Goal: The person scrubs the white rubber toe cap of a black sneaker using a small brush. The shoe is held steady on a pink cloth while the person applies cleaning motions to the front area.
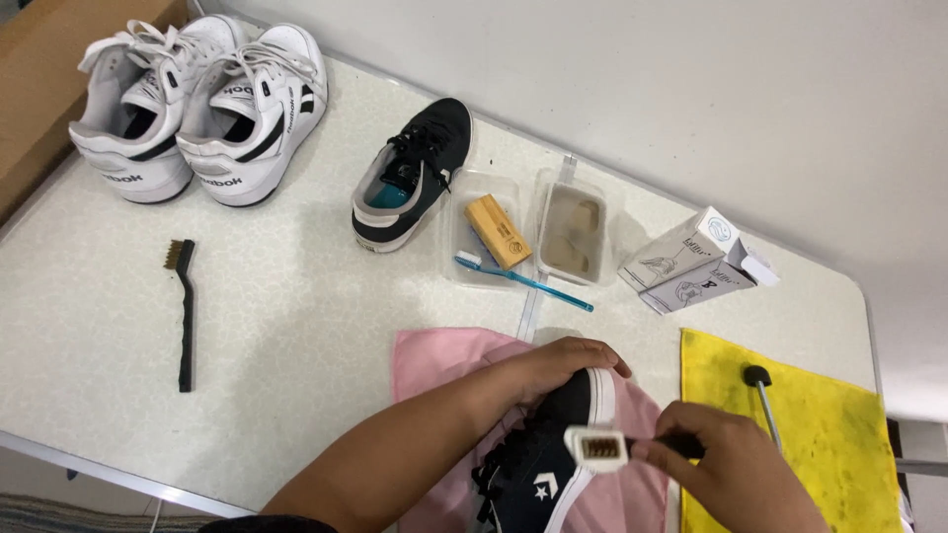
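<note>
1. nearest the camera, the right hand point(726, 469) pinches the dark handle of a small brush point(600, 449) between thumb and fingertips, its white head with brown bristles turned up toward the camera.
2. the brush head sits right against the white rubber edge of a black shoe point(538, 464) with a white star on its side.
3. the left hand point(558, 363) is curled over the toe of that shoe, fingers closed around the white toe cap, the forearm reaching in from the bottom edge.
4. the shoe lies on a pink cloth point(434, 355) spread on the pale speckled table point(296, 326), near the front edge.
5. just right of the pink cloth lies a yellow cloth point(829, 434), with a thin metal rod with a black knob point(760, 390) resting on it.
6. behind the hands stand two clear plastic tubs: one point(481, 232) holds a tan block, the other point(575, 232) holds murky water.
7. a blue toothbrush point(523, 281) lies across the front of the tubs.
8. a second black shoe point(415, 173) stands left of the tubs, and a small white carton point(691, 262) lies to their right.
9. a pair of white sneakers point(202, 104) sits at the far left corner, and a black wire brush point(184, 311) lies in front of them, well apart from the hands.
</note>
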